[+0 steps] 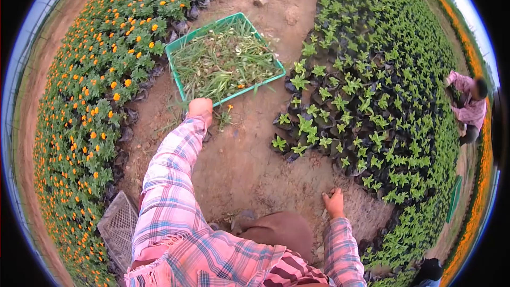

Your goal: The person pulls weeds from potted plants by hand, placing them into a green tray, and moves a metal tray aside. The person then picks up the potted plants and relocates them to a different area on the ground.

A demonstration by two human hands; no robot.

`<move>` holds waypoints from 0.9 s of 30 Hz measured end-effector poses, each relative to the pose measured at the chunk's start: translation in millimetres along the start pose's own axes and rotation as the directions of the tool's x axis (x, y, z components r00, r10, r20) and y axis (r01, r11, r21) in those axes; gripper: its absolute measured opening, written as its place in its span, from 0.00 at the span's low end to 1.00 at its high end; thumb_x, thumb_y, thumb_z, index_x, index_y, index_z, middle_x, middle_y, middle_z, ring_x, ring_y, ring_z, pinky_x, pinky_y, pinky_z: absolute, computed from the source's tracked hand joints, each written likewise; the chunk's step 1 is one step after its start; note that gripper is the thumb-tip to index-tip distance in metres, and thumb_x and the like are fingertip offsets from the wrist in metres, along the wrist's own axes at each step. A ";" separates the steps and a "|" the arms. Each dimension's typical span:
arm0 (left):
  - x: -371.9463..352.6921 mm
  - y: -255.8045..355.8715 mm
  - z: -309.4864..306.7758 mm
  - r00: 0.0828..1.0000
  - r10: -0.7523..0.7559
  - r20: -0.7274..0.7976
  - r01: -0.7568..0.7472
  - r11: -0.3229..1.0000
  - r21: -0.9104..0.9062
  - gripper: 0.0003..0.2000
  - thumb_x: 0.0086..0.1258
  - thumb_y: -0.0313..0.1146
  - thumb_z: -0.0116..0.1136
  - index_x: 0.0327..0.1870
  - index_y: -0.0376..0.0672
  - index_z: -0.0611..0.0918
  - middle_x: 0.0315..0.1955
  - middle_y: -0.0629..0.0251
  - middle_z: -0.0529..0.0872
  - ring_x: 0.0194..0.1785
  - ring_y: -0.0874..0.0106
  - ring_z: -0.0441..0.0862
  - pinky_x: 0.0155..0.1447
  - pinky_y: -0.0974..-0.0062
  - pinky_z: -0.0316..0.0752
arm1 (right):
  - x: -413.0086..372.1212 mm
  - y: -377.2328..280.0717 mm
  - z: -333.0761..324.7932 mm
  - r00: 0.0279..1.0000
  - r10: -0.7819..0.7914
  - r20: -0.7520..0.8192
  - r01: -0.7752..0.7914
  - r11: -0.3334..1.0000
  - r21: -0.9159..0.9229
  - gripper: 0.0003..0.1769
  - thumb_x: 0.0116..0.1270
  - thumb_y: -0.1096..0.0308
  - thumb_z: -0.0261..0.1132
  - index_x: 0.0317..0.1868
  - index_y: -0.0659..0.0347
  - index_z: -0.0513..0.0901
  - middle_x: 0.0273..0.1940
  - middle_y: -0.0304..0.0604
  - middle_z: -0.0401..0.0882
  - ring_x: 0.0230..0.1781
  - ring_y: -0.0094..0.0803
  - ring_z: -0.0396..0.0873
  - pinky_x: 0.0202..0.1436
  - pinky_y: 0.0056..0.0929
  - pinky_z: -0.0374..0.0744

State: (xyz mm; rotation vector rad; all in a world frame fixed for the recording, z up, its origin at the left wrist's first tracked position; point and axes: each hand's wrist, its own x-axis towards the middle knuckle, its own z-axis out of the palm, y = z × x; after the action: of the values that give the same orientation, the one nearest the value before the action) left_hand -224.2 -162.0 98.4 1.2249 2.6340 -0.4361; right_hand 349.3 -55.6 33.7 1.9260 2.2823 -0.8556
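Note:
My left hand (201, 107) is closed at the near left corner of a green crate (234, 95), its fingers wrapped on the rim. Pulled weeds and grass (223, 61) fill the crate. Just right of that hand, a small plant with an orange flower (227, 116) lies on the soil. Over bare ground at the lower right, my right hand (333, 202) has its thumb and a finger apart and holds nothing. Young green seedlings in black bags (319, 122) stand beyond it.
Orange marigolds (95, 111) in black bags line the left side. A grey crate (118, 228) leans at the lower left. Another person (470, 101) crouches at the far right, near a green tray (455, 199). Stones (260, 0) lie on the path ahead.

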 end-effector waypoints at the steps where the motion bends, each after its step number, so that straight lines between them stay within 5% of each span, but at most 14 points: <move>1: -5.7 6.0 -11.2 0.999 -0.023 0.034 0.023 1.000 0.006 0.07 0.56 0.28 0.58 0.34 0.44 0.87 0.34 0.59 0.87 0.41 0.63 0.85 0.43 0.67 0.80 | 1.2 1.4 2.5 0.999 -0.030 -0.018 0.030 0.999 -0.012 0.24 0.51 0.59 0.71 0.40 0.64 0.70 0.36 0.57 0.75 0.40 0.52 0.74 0.46 0.43 0.74; 5: -53.7 20.5 -21.5 0.995 0.060 0.076 -0.065 0.995 0.075 0.06 0.59 0.35 0.59 0.28 0.45 0.86 0.31 0.60 0.87 0.36 0.62 0.85 0.37 0.65 0.79 | 2.2 7.6 5.6 0.995 -0.096 -0.036 0.098 0.994 0.048 0.25 0.51 0.60 0.71 0.44 0.64 0.71 0.39 0.57 0.76 0.43 0.53 0.74 0.48 0.44 0.74; 6: -62.1 14.7 -2.2 0.992 0.039 0.123 -0.042 0.999 0.021 0.06 0.59 0.34 0.58 0.28 0.45 0.86 0.31 0.59 0.86 0.35 0.62 0.85 0.37 0.65 0.79 | 3.0 0.7 -0.5 0.996 -0.019 0.092 0.014 0.998 0.061 0.34 0.53 0.57 0.69 0.56 0.69 0.69 0.52 0.58 0.75 0.54 0.53 0.71 0.59 0.44 0.71; 7: -69.0 12.0 15.6 0.983 0.057 0.172 -0.053 0.998 -0.029 0.07 0.58 0.33 0.56 0.29 0.45 0.86 0.31 0.59 0.86 0.34 0.63 0.85 0.38 0.65 0.78 | 20.8 40.7 40.4 0.921 -0.345 -0.179 0.341 0.939 -0.052 0.25 0.53 0.56 0.67 0.45 0.67 0.74 0.43 0.56 0.76 0.46 0.53 0.73 0.50 0.46 0.72; 8: -83.4 8.8 23.2 0.966 0.183 0.185 -0.184 0.983 -0.014 0.07 0.58 0.33 0.56 0.29 0.45 0.86 0.31 0.59 0.86 0.34 0.63 0.85 0.38 0.65 0.78 | 16.6 26.5 28.1 0.925 -0.356 -0.130 0.357 0.934 -0.020 0.23 0.55 0.55 0.65 0.42 0.67 0.75 0.42 0.56 0.75 0.46 0.53 0.73 0.50 0.46 0.72; 10: -124.4 15.1 33.1 0.939 -0.099 0.329 0.175 0.962 -0.210 0.13 0.64 0.43 0.55 0.26 0.45 0.84 0.25 0.62 0.84 0.31 0.62 0.82 0.32 0.61 0.74 | 7.1 10.2 4.7 0.959 -0.279 -0.042 0.282 0.956 0.081 0.21 0.56 0.57 0.64 0.41 0.66 0.75 0.39 0.56 0.75 0.44 0.53 0.73 0.47 0.46 0.73; 12: -167.4 12.4 44.0 0.985 0.098 0.145 -0.101 0.995 0.010 0.13 0.62 0.47 0.58 0.30 0.46 0.85 0.29 0.56 0.86 0.36 0.56 0.85 0.39 0.60 0.79 | 1.3 24.7 -2.2 0.964 -0.264 -0.037 0.266 0.943 0.199 0.20 0.57 0.54 0.64 0.39 0.64 0.76 0.38 0.55 0.78 0.42 0.52 0.76 0.46 0.46 0.74; 14: -193.6 2.8 72.3 0.970 0.059 0.237 -0.077 0.995 0.067 0.13 0.62 0.46 0.60 0.30 0.45 0.85 0.27 0.57 0.85 0.35 0.57 0.85 0.40 0.59 0.79 | -10.6 41.4 -10.1 0.981 -0.170 -0.094 0.190 0.933 0.305 0.16 0.58 0.57 0.63 0.38 0.62 0.77 0.39 0.54 0.79 0.44 0.49 0.77 0.49 0.43 0.75; 18: -219.8 29.5 34.1 0.924 0.306 0.229 -0.313 0.950 -0.007 0.13 0.62 0.45 0.60 0.29 0.45 0.84 0.27 0.57 0.85 0.35 0.57 0.85 0.39 0.59 0.79 | -25.1 99.5 -51.3 0.961 0.020 -0.275 0.037 0.979 0.198 0.11 0.56 0.65 0.60 0.36 0.63 0.78 0.38 0.56 0.79 0.44 0.52 0.77 0.49 0.45 0.76; 22: -258.5 69.5 -21.4 0.828 0.518 0.216 -0.512 0.855 -0.090 0.13 0.63 0.45 0.60 0.29 0.44 0.84 0.26 0.57 0.85 0.34 0.58 0.85 0.38 0.59 0.78 | -37.2 210.4 -79.3 0.767 0.345 -0.541 -0.263 0.938 0.226 0.08 0.54 0.70 0.57 0.33 0.64 0.79 0.35 0.56 0.79 0.38 0.53 0.78 0.45 0.47 0.77; 23: -267.3 80.1 -34.3 0.802 0.558 0.213 -0.548 0.829 -0.111 0.13 0.63 0.45 0.60 0.29 0.44 0.84 0.26 0.57 0.85 0.34 0.58 0.85 0.38 0.59 0.78 | -44.1 238.7 -81.5 0.648 0.261 -0.715 -0.241 0.961 0.133 0.07 0.55 0.70 0.56 0.31 0.64 0.79 0.34 0.57 0.78 0.36 0.54 0.77 0.43 0.47 0.77; 24: -276.7 93.7 -47.5 0.777 0.595 0.208 -0.580 0.804 -0.133 0.13 0.63 0.44 0.60 0.29 0.44 0.84 0.26 0.57 0.85 0.34 0.58 0.85 0.38 0.59 0.78 | -50.3 258.1 -89.8 0.575 0.446 -0.685 -0.407 0.883 0.233 0.06 0.54 0.71 0.57 0.29 0.64 0.78 0.32 0.58 0.77 0.35 0.55 0.77 0.42 0.47 0.77; 27: -306.2 142.5 -84.0 0.694 0.693 0.195 -0.663 0.721 -0.204 0.13 0.63 0.44 0.59 0.29 0.43 0.83 0.26 0.57 0.85 0.34 0.59 0.85 0.37 0.59 0.78 | -81.5 290.3 -106.4 0.350 0.497 -0.794 -0.514 0.811 0.280 0.12 0.54 0.74 0.59 0.40 0.67 0.75 0.43 0.63 0.71 0.37 0.58 0.75 0.43 0.47 0.76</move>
State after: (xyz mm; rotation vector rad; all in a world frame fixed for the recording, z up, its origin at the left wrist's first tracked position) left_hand 75.1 -262.8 244.7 1.8289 1.7668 -0.2650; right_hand 669.0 -60.4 42.7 3.2608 1.5931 0.3138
